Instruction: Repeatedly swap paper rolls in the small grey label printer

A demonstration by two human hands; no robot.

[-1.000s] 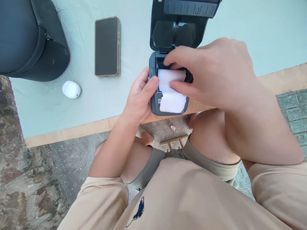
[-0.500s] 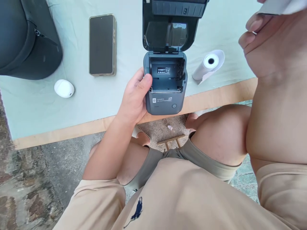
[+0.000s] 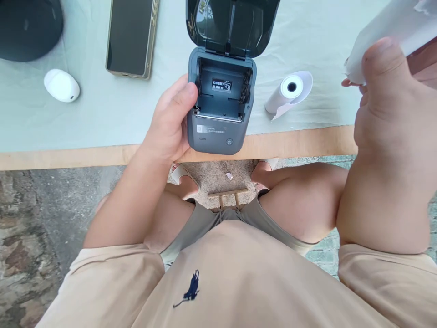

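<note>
A small dark grey label printer (image 3: 218, 132) sits at the table's front edge with its lid up and its paper bay bare. My left hand (image 3: 170, 120) grips the printer's left side, thumb on its top corner. My right hand (image 3: 385, 105) is raised close to the camera at the right, pinching a white paper roll (image 3: 392, 27) that runs out of the frame's top right. Another white paper roll (image 3: 288, 93) lies on the table just right of the printer, its loose end curling.
A light green cloth covers the table (image 3: 102, 118), with a bare wooden strip along the front edge. A dark phone (image 3: 131, 36) lies left of the printer, a white oval case (image 3: 61, 85) further left, a black bag (image 3: 29, 27) in the far left corner. My knees are below.
My right hand has lifted the white paper out of the printer's bay and risen to the right. The bay now shows bare. The view has shifted, so the table objects appear further up and left.
</note>
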